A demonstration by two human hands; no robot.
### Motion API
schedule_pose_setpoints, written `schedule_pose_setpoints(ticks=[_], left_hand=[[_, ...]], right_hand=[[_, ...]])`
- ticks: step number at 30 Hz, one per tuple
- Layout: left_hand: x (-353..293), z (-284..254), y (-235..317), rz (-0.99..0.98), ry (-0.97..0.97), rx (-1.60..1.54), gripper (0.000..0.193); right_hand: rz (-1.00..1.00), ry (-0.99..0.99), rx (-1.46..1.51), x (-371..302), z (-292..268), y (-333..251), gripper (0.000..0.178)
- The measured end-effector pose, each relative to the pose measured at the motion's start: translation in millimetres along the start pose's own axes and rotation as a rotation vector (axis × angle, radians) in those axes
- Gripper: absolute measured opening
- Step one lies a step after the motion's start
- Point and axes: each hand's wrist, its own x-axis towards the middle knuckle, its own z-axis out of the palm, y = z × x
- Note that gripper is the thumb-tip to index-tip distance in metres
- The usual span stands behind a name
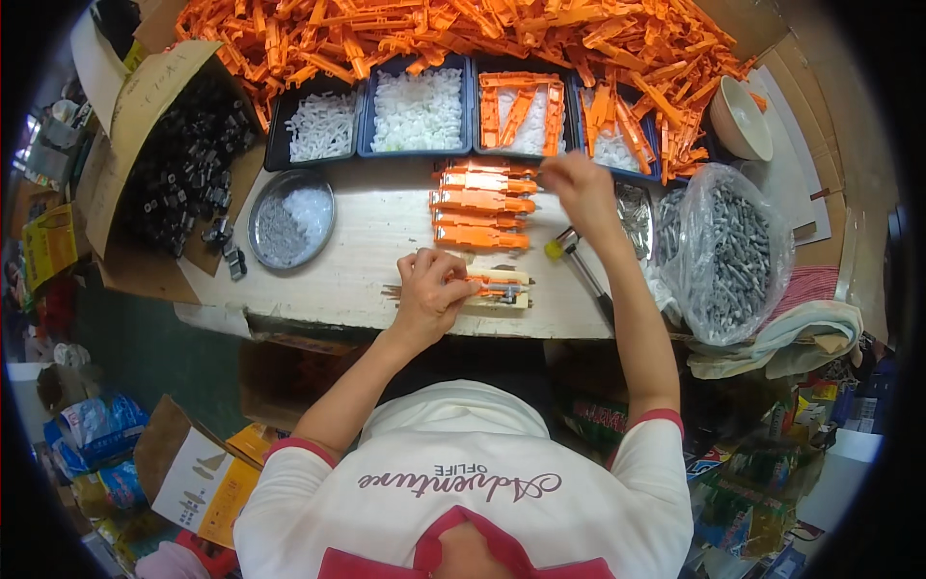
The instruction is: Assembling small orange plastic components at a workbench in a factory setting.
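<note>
Left hand (431, 287): curled in a closed grip on an orange plastic piece (497, 287) that lies on a small pale block (511, 298) near the front edge of the worktop (376, 241); the fingers cover the piece's left end, so how tightly they pinch cannot be told.
Right hand (576, 188): reached forward to the right end of the row of orange assemblies (480, 205), fingers drawn together; whether they hold anything small cannot be told.
Row of orange assemblies: four or five laid side by side, just behind the block, ends roughly in line.
Trays (420, 111): dark trays along the back of the worktop; two with white small parts, two with white parts and orange pieces on top.
Heap of orange parts (502, 39): piled behind the trays and spilling over the right ones.
Round metal dish (291, 217): left of the row; grey and white small parts in it.
Hammer (579, 261): yellow-tipped, lying just right of the block, handle toward the person.
Clear bag (728, 251): at the right edge, full of grey screw-like parts.
Doing it well, as a judgement: keep the piece flat and steady on the block with the left hand; bring the right hand's part in squarely; keep the finished row tidy so that nothing gets nudged off.
</note>
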Motion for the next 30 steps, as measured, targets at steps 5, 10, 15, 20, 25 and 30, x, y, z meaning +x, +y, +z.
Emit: schedule_pose_setpoints(ticks=[5,10,15,20,25,30], left_hand=[[1,0,1,-0.005,-0.009,-0.016,0.017],[0,-1,4,-0.009,-0.008,-0.014,0.018],[0,-1,4,-0.016,0.003,-0.014,0.018],[0,-1,1,-0.019,0.016,-0.011,0.018],[-2,2,1,-0.026,0.001,-0.023,0.019],[-4,2,5,-0.026,0.007,-0.02,0.022]], right_hand=[[0.224,0.067,-0.57,71,23,23,0.026],[0.374,-0.015,-0.572,95,32,25,0.035],[0.451,-0.038,-0.415,90,16,24,0.037],[0.495,-0.074,-0.521,96,17,19,0.035],[-0.074,0.064,-0.657,111,35,26,0.018],[-0.181,0.035,-0.731,134,61,26,0.029]])
